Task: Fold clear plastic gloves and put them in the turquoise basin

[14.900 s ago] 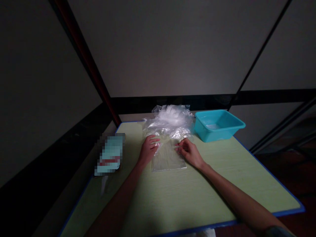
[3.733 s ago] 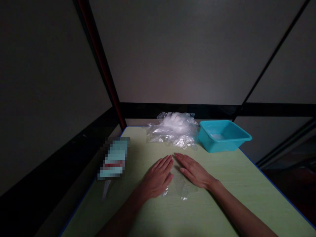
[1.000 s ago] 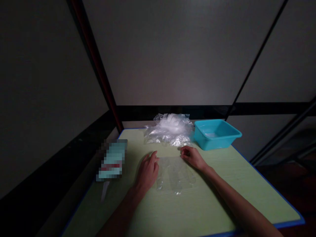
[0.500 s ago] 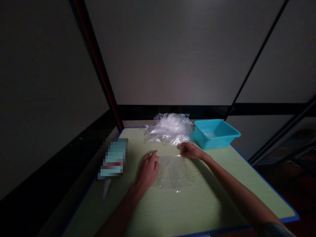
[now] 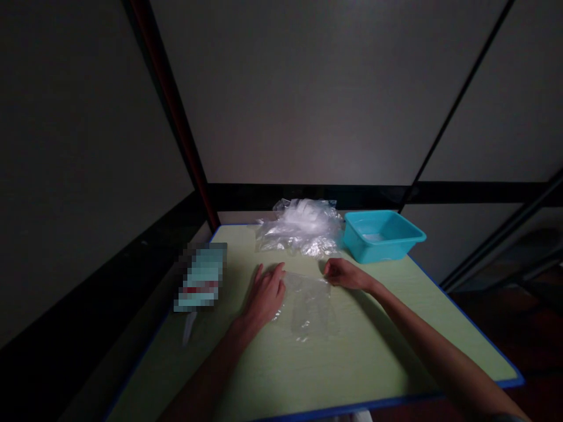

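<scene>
A thin, clear plastic piece [image 5: 311, 308] lies flat on the table between my hands, its outline hard to follow. My right hand [image 5: 345, 274] is closed with curled fingers and pinches its far right corner. At the left edge of the plastic rests my left hand [image 5: 266, 295], palm down, fingers stretched and somewhat apart, the fingertips by the far left corner. Beyond both hands sits a loose heap of crumpled clear plastic [image 5: 303, 228], whitish in the middle.
A turquoise plastic basin [image 5: 380, 249] stands at the table's back right, something pale inside it. On the left is a blurred-out pale green object [image 5: 202, 275], with a narrow white strip [image 5: 189, 328] below it. The pale green table [image 5: 308, 375] has a blue edge; panelled walls rise behind.
My right hand has shifted slightly right and nearer to me, with the plastic corner in it. The near part of the plastic has swung a little left. My left hand has barely moved.
</scene>
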A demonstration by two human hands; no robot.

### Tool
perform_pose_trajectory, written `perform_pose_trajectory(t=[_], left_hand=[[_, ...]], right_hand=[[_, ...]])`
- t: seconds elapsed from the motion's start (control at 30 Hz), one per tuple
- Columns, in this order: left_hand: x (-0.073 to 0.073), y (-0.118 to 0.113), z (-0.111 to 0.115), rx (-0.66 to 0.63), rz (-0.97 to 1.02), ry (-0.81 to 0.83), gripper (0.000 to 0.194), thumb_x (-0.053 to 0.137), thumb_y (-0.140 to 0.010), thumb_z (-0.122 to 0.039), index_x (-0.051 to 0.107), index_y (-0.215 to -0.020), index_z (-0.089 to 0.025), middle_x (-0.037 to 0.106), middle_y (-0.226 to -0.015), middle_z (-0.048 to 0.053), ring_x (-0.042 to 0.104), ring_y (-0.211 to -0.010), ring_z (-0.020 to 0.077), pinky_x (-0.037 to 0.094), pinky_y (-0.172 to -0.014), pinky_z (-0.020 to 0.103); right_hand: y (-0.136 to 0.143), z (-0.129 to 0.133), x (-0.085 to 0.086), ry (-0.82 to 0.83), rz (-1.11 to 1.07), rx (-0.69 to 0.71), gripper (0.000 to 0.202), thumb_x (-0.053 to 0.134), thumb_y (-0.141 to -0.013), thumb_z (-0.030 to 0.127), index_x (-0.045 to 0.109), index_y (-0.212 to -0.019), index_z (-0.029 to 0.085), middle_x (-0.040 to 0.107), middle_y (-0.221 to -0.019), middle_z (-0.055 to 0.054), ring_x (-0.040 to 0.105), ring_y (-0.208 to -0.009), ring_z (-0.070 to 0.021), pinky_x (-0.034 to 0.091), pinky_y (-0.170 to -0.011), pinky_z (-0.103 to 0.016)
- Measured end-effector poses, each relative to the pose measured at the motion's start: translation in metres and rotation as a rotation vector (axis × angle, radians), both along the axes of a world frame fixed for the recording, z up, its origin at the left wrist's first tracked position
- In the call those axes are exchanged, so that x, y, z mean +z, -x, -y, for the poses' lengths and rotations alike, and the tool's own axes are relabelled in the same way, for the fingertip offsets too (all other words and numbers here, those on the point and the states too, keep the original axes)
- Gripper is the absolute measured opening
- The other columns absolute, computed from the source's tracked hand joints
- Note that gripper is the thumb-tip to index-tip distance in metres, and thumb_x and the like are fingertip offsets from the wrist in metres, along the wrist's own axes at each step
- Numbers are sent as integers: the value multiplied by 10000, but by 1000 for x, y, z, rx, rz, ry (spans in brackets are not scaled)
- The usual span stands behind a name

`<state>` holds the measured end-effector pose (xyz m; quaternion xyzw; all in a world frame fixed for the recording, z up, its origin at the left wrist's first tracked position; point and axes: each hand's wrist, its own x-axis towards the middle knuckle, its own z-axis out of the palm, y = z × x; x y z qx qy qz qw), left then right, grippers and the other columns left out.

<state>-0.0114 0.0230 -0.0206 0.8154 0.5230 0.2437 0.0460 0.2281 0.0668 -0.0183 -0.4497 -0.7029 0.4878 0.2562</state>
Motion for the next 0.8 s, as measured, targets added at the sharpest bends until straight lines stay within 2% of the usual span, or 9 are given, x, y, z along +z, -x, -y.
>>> perform_pose_trajectory(t=[0.13,0.33,0.5,0.67,0.73,0.8], left_hand=[[2,-4,2,-35,-81,2,405,337,-776,-79,416,-1167,-146,615,-1074,81,530,-1033,175,119,-1040,471],[5,-12,0,-115,-131,27,434,336,-773,-71,387,-1196,-151,571,-1137,89,484,-1093,176,71,-1044,482],[8,-19,-7,-250,-140,27,452,334,-784,-81,352,-1224,-182,545,-1174,74,458,-1123,161,77,-1048,468],[10,-34,-16,-375,-151,10,459,328,-781,-75,365,-1217,-216,532,-1191,46,456,-1127,149,93,-1050,458],[12,-38,-16,-405,-158,-5,461,335,-777,-75,373,-1216,-209,529,-1192,45,456,-1126,149,105,-1054,441],[14,-38,-14,-405,-159,-12,466,332,-775,-71,369,-1226,-181,521,-1201,57,435,-1146,156,97,-1058,429]], right_hand=[[-1,18,-2,52,-32,-5,172,524,-571,117,415,-691,174,455,-503,78,420,-424,-64,313,-403,-175],[8,51,1,138,-81,-3,194,493,-581,130,365,-714,191,515,-507,63,428,-412,-69,320,-381,-172],[21,74,3,174,-116,-22,194,498,-597,156,338,-693,204,538,-511,57,466,-432,-80,363,-411,-187],[27,86,-5,209,-148,-44,197,481,-596,114,330,-684,206,544,-507,59,472,-422,-80,360,-403,-179],[22,86,-6,187,-84,-17,193,472,-609,94,335,-687,206,534,-499,63,470,-418,-82,356,-403,-178],[14,84,-2,59,81,-13,171,480,-625,85,364,-677,199,523,-499,55,471,-432,-88,348,-413,-181]])
